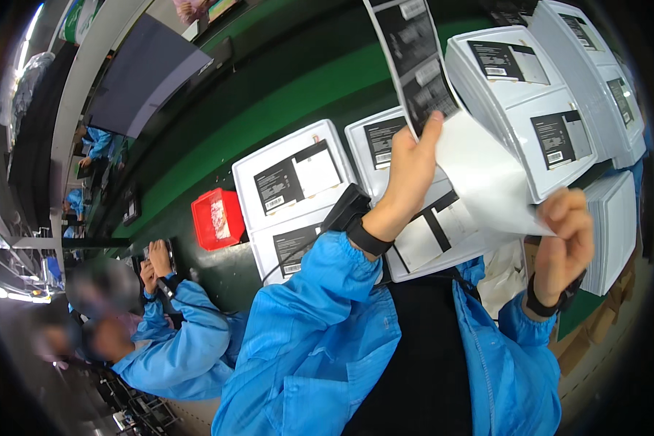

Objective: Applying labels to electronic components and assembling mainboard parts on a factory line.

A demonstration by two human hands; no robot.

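Observation:
My left hand [413, 160] is closed around a long strip of labels [418, 69], the thumb pressed on its face. The upper part of the strip carries dark printed labels; its lower part is a bare glossy white backing that curves down to the right. My right hand [565, 236] has its fingers curled at the lower corner of that backing, pinching it. Under the strip is a white tray [421, 270] with flat black-and-white packs [430, 231], partly hidden by my left hand and the strip.
Another white tray [244, 190] with packs lies left, beside a red bin [205, 227] with white bits inside. Stacked white trays [479, 109] stand at the far right, another stack [612, 236] nearer. A co-worker in a blue sleeve [196, 320] works at the left.

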